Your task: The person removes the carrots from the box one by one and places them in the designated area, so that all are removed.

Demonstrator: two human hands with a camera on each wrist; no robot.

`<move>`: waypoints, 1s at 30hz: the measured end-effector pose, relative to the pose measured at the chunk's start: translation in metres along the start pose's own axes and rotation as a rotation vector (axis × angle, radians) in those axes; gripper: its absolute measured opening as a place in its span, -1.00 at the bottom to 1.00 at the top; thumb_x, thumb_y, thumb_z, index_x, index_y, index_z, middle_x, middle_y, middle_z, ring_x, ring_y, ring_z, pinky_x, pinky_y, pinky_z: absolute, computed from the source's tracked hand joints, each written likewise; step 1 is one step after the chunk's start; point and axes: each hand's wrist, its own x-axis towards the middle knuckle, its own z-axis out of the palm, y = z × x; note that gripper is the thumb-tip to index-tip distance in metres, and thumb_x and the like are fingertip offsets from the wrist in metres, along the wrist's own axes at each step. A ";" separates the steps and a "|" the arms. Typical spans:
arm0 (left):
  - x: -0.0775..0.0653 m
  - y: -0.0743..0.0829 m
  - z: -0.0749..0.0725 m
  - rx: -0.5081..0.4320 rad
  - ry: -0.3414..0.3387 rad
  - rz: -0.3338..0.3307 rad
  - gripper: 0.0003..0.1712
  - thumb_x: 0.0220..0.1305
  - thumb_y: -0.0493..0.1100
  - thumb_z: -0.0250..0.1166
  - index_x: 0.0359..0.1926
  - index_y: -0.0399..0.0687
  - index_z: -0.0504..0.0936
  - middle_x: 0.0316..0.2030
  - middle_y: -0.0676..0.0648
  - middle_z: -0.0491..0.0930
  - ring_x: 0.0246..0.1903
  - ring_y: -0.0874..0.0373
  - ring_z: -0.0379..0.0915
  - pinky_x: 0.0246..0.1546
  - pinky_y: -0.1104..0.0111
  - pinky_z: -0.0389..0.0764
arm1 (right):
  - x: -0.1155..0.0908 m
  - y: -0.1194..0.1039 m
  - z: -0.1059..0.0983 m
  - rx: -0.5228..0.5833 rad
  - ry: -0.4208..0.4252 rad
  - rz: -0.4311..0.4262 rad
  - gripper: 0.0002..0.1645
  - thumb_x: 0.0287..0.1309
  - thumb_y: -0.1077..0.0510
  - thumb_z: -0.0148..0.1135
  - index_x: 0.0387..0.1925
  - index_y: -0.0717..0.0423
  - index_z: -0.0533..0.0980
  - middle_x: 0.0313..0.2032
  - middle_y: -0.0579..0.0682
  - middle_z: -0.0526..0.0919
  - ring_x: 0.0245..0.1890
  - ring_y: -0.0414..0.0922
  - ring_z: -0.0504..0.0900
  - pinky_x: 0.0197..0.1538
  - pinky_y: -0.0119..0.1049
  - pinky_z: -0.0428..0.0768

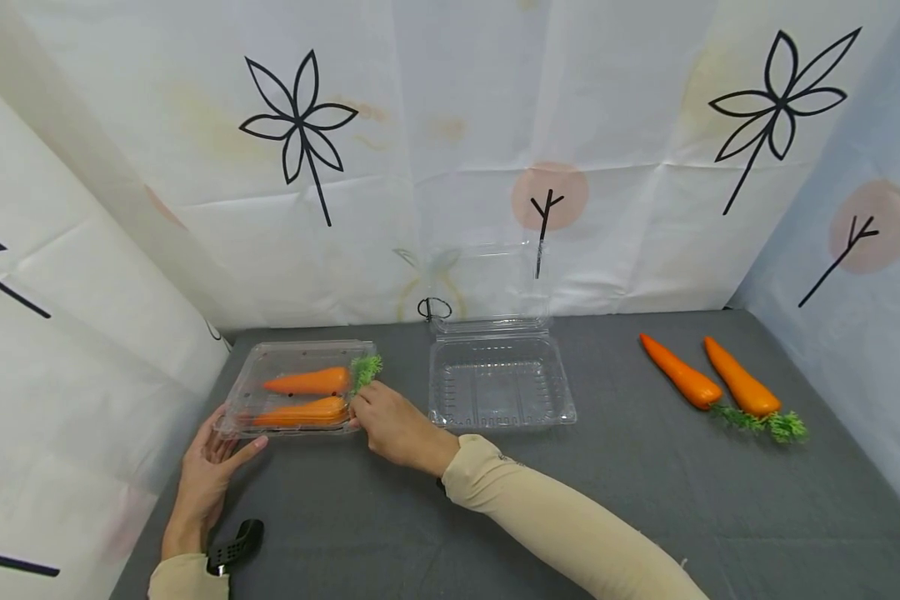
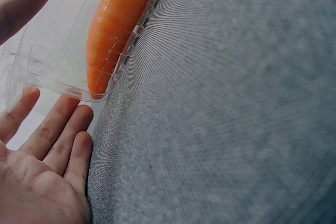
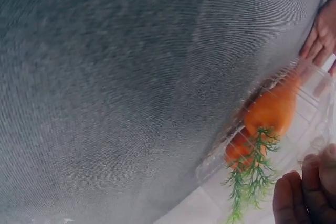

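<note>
A clear plastic clamshell box [image 1: 292,360] stands at the left of the table with its lid down. Inside lie orange toy carrots [image 1: 311,382], and green leaves [image 1: 366,371] poke out at its right end. My left hand [image 1: 204,475] is at the box's left front corner; in the left wrist view its straight fingers [image 2: 44,137] touch the end wall, thumb held apart. At the right front corner, my right hand [image 1: 396,425] pinches the box's edge with curled fingers. The exact contact of its fingertips is partly hidden.
A second clear clamshell box [image 1: 501,392] stands mid-table, lid raised against the patterned cloth backdrop [image 1: 465,125]. Two more carrots, one [image 1: 678,371] beside the other [image 1: 741,377], lie on the grey tabletop [image 1: 607,483] at right, leaves toward the front.
</note>
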 end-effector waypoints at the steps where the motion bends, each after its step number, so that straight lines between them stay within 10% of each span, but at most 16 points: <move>1: 0.000 0.000 0.000 0.000 -0.002 -0.001 0.12 0.26 -0.24 0.48 0.63 0.24 -0.03 0.58 -0.14 -0.02 0.56 -0.04 -0.13 0.54 0.26 -0.05 | 0.000 0.000 0.000 -0.014 0.006 -0.007 -0.87 0.46 0.15 0.19 -0.27 0.08 0.55 -0.32 -0.09 0.59 -0.25 -0.16 0.55 -0.10 -0.38 0.53; 14: 0.000 -0.001 0.000 0.005 -0.011 0.011 0.11 0.26 -0.22 0.47 0.63 0.20 -0.03 0.47 -0.08 0.27 0.52 -0.04 -0.02 0.53 0.28 -0.04 | 0.010 0.007 -0.024 0.301 0.195 0.048 -0.94 0.39 0.20 0.27 -0.21 0.13 0.60 -0.24 -0.02 0.60 -0.20 -0.11 0.55 -0.02 -0.37 0.57; 30: -0.002 0.001 0.000 0.001 -0.002 0.009 0.07 0.28 -0.22 0.46 0.62 0.18 0.01 0.46 -0.06 0.30 0.51 0.00 0.03 0.53 0.35 -0.05 | 0.070 0.046 -0.059 0.715 0.312 0.363 -0.81 0.49 0.20 0.14 -0.07 0.23 0.61 -0.20 0.05 0.66 -0.21 -0.11 0.63 -0.12 -0.50 0.58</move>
